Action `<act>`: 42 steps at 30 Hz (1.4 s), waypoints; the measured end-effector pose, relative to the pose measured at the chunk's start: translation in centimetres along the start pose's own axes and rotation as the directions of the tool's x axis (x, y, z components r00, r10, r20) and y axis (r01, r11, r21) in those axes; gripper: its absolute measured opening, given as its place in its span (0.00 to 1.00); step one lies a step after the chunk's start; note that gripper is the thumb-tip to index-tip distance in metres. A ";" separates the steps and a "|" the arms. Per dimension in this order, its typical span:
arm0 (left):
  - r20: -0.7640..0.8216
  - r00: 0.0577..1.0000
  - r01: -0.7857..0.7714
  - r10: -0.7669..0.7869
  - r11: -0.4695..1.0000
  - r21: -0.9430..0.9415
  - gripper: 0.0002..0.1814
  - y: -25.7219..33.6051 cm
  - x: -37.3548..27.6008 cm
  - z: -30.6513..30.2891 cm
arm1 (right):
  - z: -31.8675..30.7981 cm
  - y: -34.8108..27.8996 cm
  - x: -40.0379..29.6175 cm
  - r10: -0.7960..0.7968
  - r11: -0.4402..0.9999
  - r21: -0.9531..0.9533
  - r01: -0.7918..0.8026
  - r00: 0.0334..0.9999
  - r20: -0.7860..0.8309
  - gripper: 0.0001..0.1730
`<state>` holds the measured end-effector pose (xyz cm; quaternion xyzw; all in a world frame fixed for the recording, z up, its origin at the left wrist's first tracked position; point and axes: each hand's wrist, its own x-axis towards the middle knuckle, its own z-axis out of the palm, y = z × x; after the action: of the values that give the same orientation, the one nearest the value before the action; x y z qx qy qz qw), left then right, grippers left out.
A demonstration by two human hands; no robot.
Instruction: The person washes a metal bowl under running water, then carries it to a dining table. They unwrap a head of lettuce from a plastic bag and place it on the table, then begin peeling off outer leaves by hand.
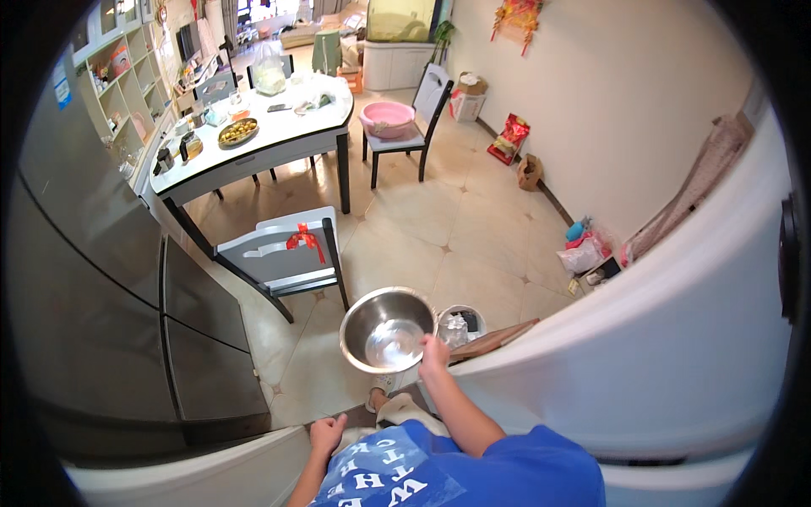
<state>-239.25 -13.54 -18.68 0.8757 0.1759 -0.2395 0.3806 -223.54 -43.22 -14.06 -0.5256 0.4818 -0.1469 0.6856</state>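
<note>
My right hand (434,356) grips the rim of a round stainless steel basin (388,329) on its right side. The basin hangs in front of my body, tilted so its inside faces me; nothing lies in it. My left hand (327,433) hangs low at my left side, its fingers curled in with nothing visible in them. Beneath the basin a foot in a light clog (382,383) shows on the floor. A white waste bin (476,315), holding clear plastic, stands just past the basin's right edge, partly hidden.
A grey chair (285,253) with a red bow stands ahead, by a white dining table (285,133). Another chair bears a pink basin (388,120). The dark refrigerator (209,355) flanks me on the left. Bags (584,253) lie along the right wall; tiled floor (405,241) runs between.
</note>
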 end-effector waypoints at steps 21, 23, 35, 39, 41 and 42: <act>0.450 0.784 -0.385 0.428 0.904 -0.188 0.25 44.0 36.2 -8.5 | 17.4 -23.7 31.0 0.092 0.965 0.260 0.024 0.901 -0.425 0.13; 0.459 0.752 -0.377 0.474 0.880 -0.289 0.24 47.4 39.6 -7.7 | 18.0 -25.7 31.5 0.175 0.947 0.319 -0.027 0.878 -0.445 0.17; 0.310 0.878 -0.400 0.365 0.915 0.055 0.25 73.5 59.1 2.5 | 18.9 -33.0 55.7 0.355 0.835 0.542 -0.094 0.845 -0.401 0.20; 0.304 0.868 -0.417 0.392 0.909 0.017 0.26 81.8 63.8 5.7 | 21.1 -40.8 65.0 0.337 0.867 0.485 -0.113 0.850 -0.405 0.20; 0.345 0.875 -0.367 0.341 0.930 0.009 0.25 84.9 66.5 6.9 | 23.3 -45.4 69.2 0.295 0.904 0.411 -0.118 0.868 -0.399 0.16; 0.345 0.879 -0.352 0.329 0.936 0.004 0.25 86.2 67.9 7.9 | 24.5 -47.6 71.4 0.272 0.920 0.374 -0.116 0.877 -0.397 0.14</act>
<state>-143.33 -66.79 -10.73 0.8507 -0.0573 -0.3216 0.4117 -153.87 -98.85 -9.62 -0.3008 0.6428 -0.2723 0.6498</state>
